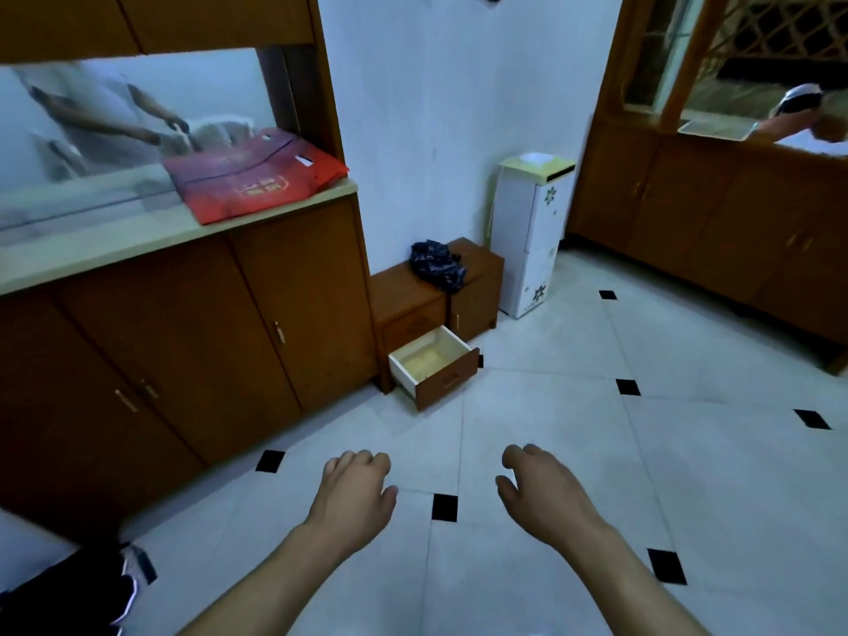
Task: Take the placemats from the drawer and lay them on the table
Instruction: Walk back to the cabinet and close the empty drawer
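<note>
A low brown cabinet [413,296] stands against the white wall, and its bottom drawer [433,364] is pulled out over the floor. The drawer's pale inside shows; I cannot tell whether anything flat lies in it. My left hand [355,491] and my right hand [534,488] hang side by side in front of me, well short of the drawer. Both have loosely curled fingers and hold nothing. No placemat and no table can be made out in this view.
A long wooden sideboard [183,342] with a pale counter runs along the left, a red bag [252,176] lying on it. A dark cloth [438,263] sits on the low cabinet. A white floral cabinet [532,241] and more wooden cupboards [716,227] stand right. White tiled floor [550,406] lies ahead.
</note>
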A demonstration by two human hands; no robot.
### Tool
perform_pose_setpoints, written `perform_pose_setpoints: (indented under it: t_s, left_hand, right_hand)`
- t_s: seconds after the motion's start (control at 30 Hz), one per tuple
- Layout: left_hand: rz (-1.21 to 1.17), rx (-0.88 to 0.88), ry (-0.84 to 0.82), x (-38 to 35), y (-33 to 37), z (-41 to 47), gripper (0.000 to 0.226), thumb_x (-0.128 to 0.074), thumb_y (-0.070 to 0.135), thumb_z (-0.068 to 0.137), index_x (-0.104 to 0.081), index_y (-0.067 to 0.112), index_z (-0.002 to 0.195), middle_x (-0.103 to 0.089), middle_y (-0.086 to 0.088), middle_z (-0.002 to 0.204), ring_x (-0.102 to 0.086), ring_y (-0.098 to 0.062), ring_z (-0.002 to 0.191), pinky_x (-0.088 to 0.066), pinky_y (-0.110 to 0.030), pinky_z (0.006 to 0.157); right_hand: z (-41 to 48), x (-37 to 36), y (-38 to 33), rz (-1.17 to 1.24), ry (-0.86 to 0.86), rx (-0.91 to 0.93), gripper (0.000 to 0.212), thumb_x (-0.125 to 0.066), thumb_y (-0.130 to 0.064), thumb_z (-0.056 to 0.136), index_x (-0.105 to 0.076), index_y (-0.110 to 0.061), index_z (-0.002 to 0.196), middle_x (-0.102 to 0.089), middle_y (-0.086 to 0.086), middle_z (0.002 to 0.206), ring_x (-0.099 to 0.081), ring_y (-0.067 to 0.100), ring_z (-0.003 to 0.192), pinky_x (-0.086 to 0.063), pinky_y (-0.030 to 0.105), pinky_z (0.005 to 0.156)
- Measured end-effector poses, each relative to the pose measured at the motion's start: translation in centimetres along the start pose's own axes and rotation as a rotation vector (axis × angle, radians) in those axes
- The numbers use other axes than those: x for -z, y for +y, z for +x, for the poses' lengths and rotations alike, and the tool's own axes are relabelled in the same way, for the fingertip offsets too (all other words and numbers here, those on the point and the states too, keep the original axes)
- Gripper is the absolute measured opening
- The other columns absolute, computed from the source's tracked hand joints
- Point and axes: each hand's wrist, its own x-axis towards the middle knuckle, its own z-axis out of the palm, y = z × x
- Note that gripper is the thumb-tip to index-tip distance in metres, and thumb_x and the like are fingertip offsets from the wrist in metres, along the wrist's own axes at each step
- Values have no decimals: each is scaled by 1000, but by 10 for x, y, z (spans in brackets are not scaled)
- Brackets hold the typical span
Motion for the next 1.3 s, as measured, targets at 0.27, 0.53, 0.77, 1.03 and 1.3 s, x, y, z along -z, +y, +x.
perform_pose_setpoints:
  t_s: [0.27,0.53,0.77,1.03,1.3]
  left_hand:
    - [2,24,-41,-12,-7,169,32,-44,47,93,-55,26,115,-60,3,112,-51,-21,108,-36,-35,93]
    - [-33,-71,-14,-7,-4,369,29,-44,45,90,-55,27,110,-61,0,111,-52,-23,106,-39,-37,88]
    - [16,-54,-27,-8,1,533,30,-44,43,89,-57,27,110,-61,1,111,-53,-22,105,-38,-37,90]
    - [33,236,-22,-42,7,654,33,-46,41,91,-56,23,116,-60,-3,109,-52,-24,102,-38,-38,87]
    - [-86,467,2,-81,9,724,27,-54,34,89,-62,16,107,-65,-6,102,-57,-27,97,-40,-38,83]
  right_hand:
    - [177,11,35,-29,-50,43,25,-48,-36,92,-55,-16,107,-57,2,97,-58,21,87,-49,32,72]
    - [336,43,78,-76,-72,-43,29,-47,-37,94,-55,-16,111,-59,4,104,-59,23,94,-50,34,78]
    - [489,57,135,-32,-73,-68,28,-48,-36,93,-56,-15,110,-59,5,102,-59,24,92,-50,35,76]
    - [685,40,193,-34,-215,258,29,-49,-32,90,-57,-15,112,-62,10,102,-61,29,91,-52,36,73]
    - [814,0,202,-39,-417,507,24,-49,-27,89,-58,-8,101,-61,18,98,-59,37,88,-51,41,72]
